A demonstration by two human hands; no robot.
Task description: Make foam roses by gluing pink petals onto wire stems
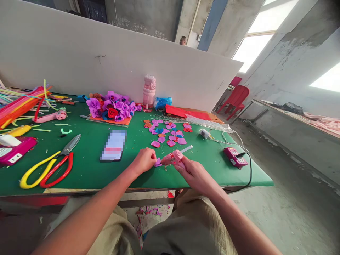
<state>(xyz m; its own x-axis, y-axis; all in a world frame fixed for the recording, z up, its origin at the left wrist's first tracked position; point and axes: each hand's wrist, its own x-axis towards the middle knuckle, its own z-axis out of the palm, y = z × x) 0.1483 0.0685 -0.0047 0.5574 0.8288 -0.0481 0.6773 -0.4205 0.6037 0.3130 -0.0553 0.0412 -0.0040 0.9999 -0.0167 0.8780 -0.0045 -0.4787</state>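
Note:
My left hand (145, 160) is closed in a pinch on a small purple paper petal (158, 162) just above the green table. In my right hand (193, 170) is a pink hot glue gun (172, 158), its fingers wrapped round the handle. A whitish glue stick (187, 148) pokes out of the gun's back end. The gun's nozzle points left and is at the petal; whether they touch I cannot tell. Beyond my hands lie several loose petals (171, 143) in purple, red, orange and blue.
Finished paper flowers (117, 105) lie at the back beside a pink bottle (149, 94). A phone (113, 145) and large scissors (62, 159) are on the left. A purple power socket (235, 157) with cables sits at the right edge. A white board (119, 60) stands behind the table (87, 177).

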